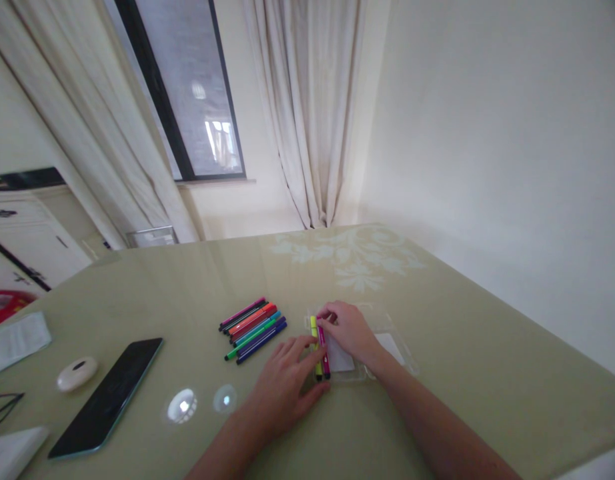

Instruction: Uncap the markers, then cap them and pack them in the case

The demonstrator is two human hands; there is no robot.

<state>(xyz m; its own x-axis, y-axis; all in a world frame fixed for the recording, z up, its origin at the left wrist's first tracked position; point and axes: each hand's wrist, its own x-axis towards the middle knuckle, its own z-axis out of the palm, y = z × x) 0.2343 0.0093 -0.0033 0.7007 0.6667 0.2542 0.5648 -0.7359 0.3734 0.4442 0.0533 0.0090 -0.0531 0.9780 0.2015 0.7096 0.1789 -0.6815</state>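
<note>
A clear plastic case [410, 357] lies open on the table, with a white sheet [343, 360] in its left part. A yellow marker [319, 371] and a magenta marker [327, 367] lie side by side at the case's left edge, black ends toward me. My right hand [350, 330] pinches the far end of the magenta marker. Over both markers reach the spread fingers of my left hand [287, 377], touching them from the left; its thumb lies apart near the case's front edge. Left of the case is a row of several coloured markers [255, 328].
At the left lie a black phone [107, 397], a white rounded case [77, 374], a folded pale cloth [18, 341] and a dark cable [6, 403]. Light reflections show on the tabletop [197, 280]. A wall [512, 167] borders the table's right side.
</note>
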